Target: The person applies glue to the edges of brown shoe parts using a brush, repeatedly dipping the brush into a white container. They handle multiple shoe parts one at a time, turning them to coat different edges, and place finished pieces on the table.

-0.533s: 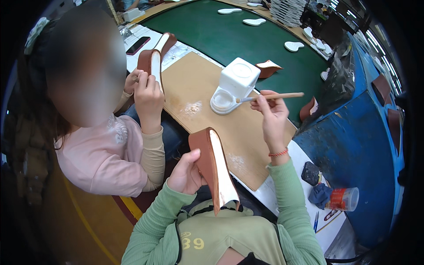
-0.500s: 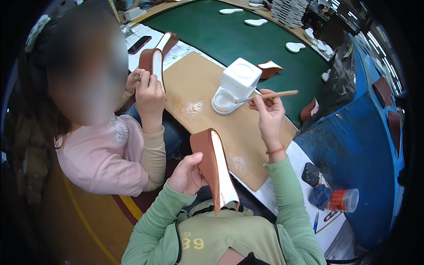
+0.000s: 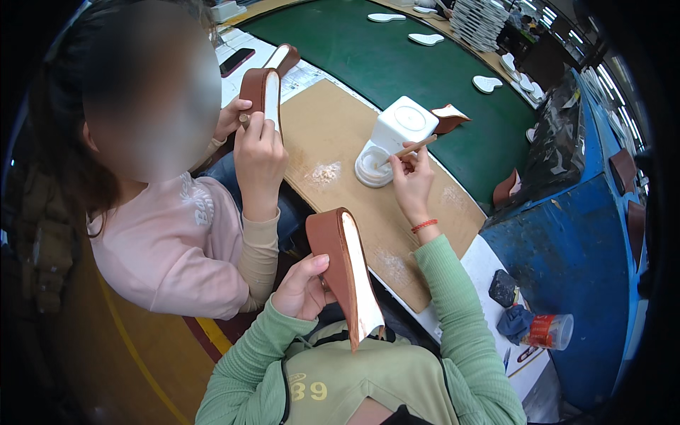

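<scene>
My left hand (image 3: 304, 287) grips a brown wedge shoe sole (image 3: 333, 258) by its side, its pale inner face turned to the right. The sole stands tilted above my lap, thick heel end up. In my right hand (image 3: 412, 180) a wooden-handled brush (image 3: 416, 146) is pinched between the fingers. Its tip reaches into the round mouth of a white glue pot (image 3: 374, 164), which joins a white upright bottle (image 3: 405, 124) on the brown board (image 3: 354, 202). The brush tip's contact inside the pot is hard to make out.
At my left, a co-worker (image 3: 170, 248) holds another brown wedge sole (image 3: 259, 92) and a stick-like tool. Beyond the board, a green conveyor (image 3: 340, 53) carries white soles (image 3: 425, 40) and a brown wedge (image 3: 450, 119). A blue machine (image 3: 559, 248) stands right, near a clear tub (image 3: 552, 331).
My right hand has moved left and down, bringing the brush tip into the glue pot. My left hand keeps its hold on the wedge sole. The whole view has shifted slightly.
</scene>
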### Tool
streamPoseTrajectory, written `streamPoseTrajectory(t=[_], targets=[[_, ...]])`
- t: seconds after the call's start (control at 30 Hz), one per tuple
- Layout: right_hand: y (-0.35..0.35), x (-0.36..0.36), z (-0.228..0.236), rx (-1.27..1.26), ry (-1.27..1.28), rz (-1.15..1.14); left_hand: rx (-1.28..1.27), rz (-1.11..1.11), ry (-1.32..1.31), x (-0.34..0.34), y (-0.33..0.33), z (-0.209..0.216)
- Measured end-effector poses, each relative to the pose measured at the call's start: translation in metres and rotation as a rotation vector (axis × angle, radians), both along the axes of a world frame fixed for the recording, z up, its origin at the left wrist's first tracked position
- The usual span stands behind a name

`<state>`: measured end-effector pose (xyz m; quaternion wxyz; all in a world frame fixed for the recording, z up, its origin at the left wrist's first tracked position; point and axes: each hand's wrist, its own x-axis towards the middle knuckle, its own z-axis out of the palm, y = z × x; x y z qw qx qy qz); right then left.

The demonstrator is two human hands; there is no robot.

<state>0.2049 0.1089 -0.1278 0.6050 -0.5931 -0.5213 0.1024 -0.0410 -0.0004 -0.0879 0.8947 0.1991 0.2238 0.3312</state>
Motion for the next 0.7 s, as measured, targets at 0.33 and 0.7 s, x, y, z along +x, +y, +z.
streamPoseTrajectory(t=[0.33, 0.7], targets=[[0.000, 0.006, -0.003, -0.038, 0.239, -0.004, 0.107, -0.014, -0.004, -0.006, -0.002, 0.009], [-0.050, -0.013, 0.071, -0.143, 0.968, 0.397, 0.434, 0.363, 0.070, -0.008, 0.001, 0.041]])
